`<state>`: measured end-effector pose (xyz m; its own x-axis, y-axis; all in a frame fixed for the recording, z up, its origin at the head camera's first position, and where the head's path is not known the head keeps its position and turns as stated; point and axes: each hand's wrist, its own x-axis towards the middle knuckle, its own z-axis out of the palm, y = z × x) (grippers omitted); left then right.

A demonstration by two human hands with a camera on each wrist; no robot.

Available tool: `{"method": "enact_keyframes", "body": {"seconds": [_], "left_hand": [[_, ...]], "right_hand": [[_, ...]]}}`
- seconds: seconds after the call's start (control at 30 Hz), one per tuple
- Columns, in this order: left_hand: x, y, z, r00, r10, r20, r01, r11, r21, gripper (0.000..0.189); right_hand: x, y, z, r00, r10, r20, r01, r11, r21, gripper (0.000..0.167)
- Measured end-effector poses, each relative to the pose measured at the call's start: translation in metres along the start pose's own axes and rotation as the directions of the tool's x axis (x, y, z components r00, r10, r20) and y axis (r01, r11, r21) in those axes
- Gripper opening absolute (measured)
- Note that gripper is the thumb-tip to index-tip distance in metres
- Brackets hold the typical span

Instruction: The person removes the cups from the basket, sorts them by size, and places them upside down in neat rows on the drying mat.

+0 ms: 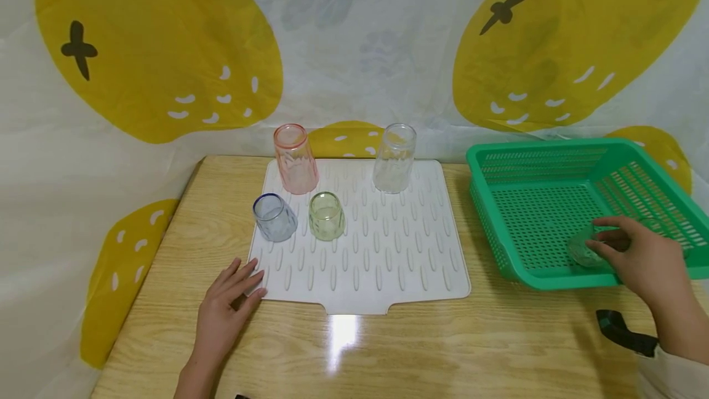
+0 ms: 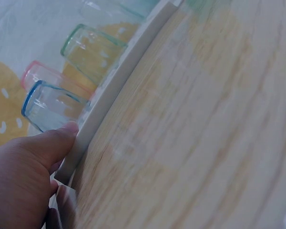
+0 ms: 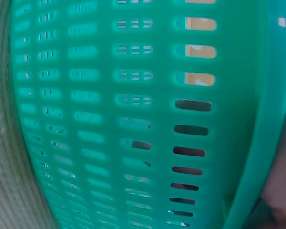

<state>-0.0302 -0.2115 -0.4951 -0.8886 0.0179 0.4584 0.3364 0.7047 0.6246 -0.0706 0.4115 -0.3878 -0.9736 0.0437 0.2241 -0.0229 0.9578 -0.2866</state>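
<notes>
My left hand (image 1: 224, 306) rests at the near left corner of a white ridged drying mat (image 1: 388, 276), its fingers spread and touching the edge; the left wrist view shows the thumb against the rim. On the mat stand a pink-rimmed glass (image 1: 296, 162), a tall clear glass (image 1: 394, 162), a short blue-rimmed glass (image 1: 274, 219) and a short green glass (image 1: 327, 217), all upside down. Over at the right, my right hand (image 1: 637, 257) reaches into a green basket (image 1: 493, 220) and holds a small clear glass (image 1: 581, 251) between thumb and fingers.
Another glass (image 1: 653, 225) lies in the basket behind the right hand, partly hidden. The basket's slotted wall (image 3: 162, 114) fills the right wrist view. A lemon-print cloth (image 1: 365, 48) hangs behind the wooden table (image 1: 443, 350).
</notes>
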Motion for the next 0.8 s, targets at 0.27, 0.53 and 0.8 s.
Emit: {"method": "enact_keyframes", "body": {"seconds": [0.27, 0.53, 0.8], "left_hand": [[0.0001, 0.0001, -0.0002, 1.0, -0.008, 0.001, 0.008, 1.0, -0.001, 0.037], [0.0001, 0.001, -0.001, 1.0, -0.01, 0.0, 0.01, 1.0, -0.005, 0.037], [0.0, 0.0003, -0.0006, 1.0, -0.011, 0.005, 0.011, 1.0, -0.008, 0.036]], "right_hand": [[0.0018, 0.0009, 0.0012, 0.999, -0.006, 0.034, 0.006, 1.0, -0.01, 0.035], [0.001, -0.0027, 0.0007, 1.0, 0.001, 0.0, -0.001, 1.0, -0.02, 0.027], [-0.0033, -0.0033, -0.0012, 0.992, 0.004, -0.128, -0.006, 1.0, -0.02, 0.02]]}}
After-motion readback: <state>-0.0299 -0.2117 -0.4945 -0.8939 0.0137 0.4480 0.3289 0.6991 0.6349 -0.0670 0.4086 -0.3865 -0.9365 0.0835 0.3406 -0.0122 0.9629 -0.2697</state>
